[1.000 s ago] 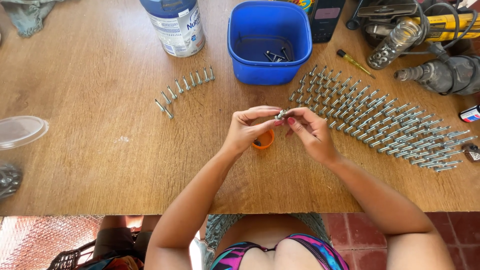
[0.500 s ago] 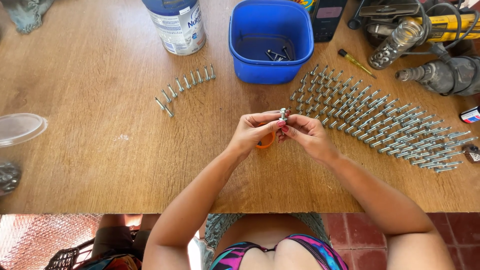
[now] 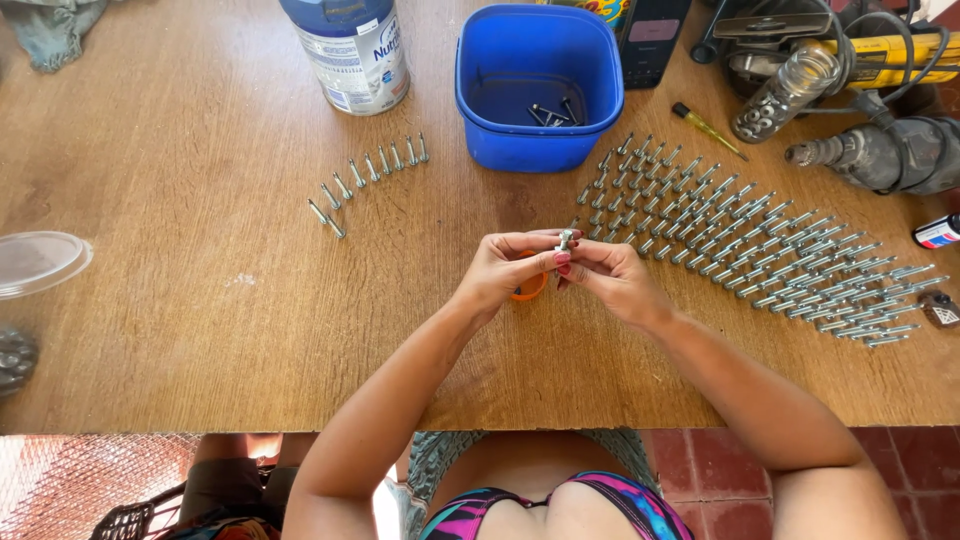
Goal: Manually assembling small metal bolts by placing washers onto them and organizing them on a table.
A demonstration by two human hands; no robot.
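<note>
left hand [image 3: 500, 268] and right hand [image 3: 605, 278] both pinched on one small bolt [image 3: 565, 241] above tabletop [image 3: 200, 330]; could slip, roll into laid-out bolt rows [image 3: 760, 250].

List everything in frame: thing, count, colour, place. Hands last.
small bolt: one, silver, pinched between both hands' fingertips
orange ring: one, on the table under the hands, mostly hidden
large bolt array: many, silver, laid in rows, right of the hands
short bolt row: about ten, silver, curved line, left of the tub
blue tub: one, top centre, a few bolts inside
tin can: one, blue and white, top left of tub
screwdriver: one, yellow handle, right of tub
power tools: at least two, yellow and grey, top right
clear lid: one, left edge
wooden table: one, brown
left hand: on the bolt
right hand: on the bolt
</note>
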